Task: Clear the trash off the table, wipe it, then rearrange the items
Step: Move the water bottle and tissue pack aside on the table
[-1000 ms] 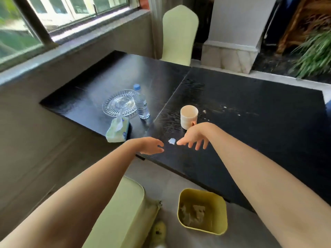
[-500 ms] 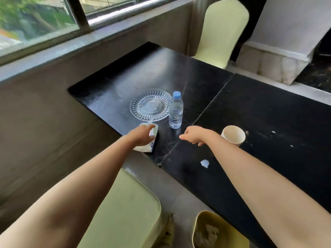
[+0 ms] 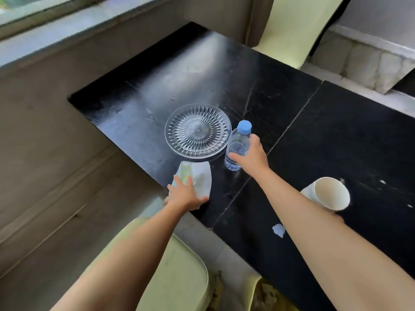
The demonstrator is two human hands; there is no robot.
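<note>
My right hand (image 3: 251, 157) grips a small water bottle (image 3: 237, 145) with a blue cap, which stands upright on the black table (image 3: 336, 135). My left hand (image 3: 185, 195) holds the near end of a soft tissue pack (image 3: 197, 176) at the table's near edge. A clear cut-glass plate (image 3: 197, 131) lies just beyond both, touching neither hand. A beige paper cup (image 3: 329, 196) lies tilted to the right of my right forearm. A small white paper scrap (image 3: 278, 230) lies near the front edge, and tiny white crumbs (image 3: 382, 181) dot the table at right.
A yellow bin (image 3: 269, 295) with trash inside shows at the bottom under the table edge. A pale green chair (image 3: 177, 274) is beneath my left arm, another chair (image 3: 292, 25) stands at the far side. A grey wall ledge and a window run along the left.
My right hand moved forward from the scrap and closed on the bottle. My left hand went left and took hold of the tissue pack. The view shifted left and closer.
</note>
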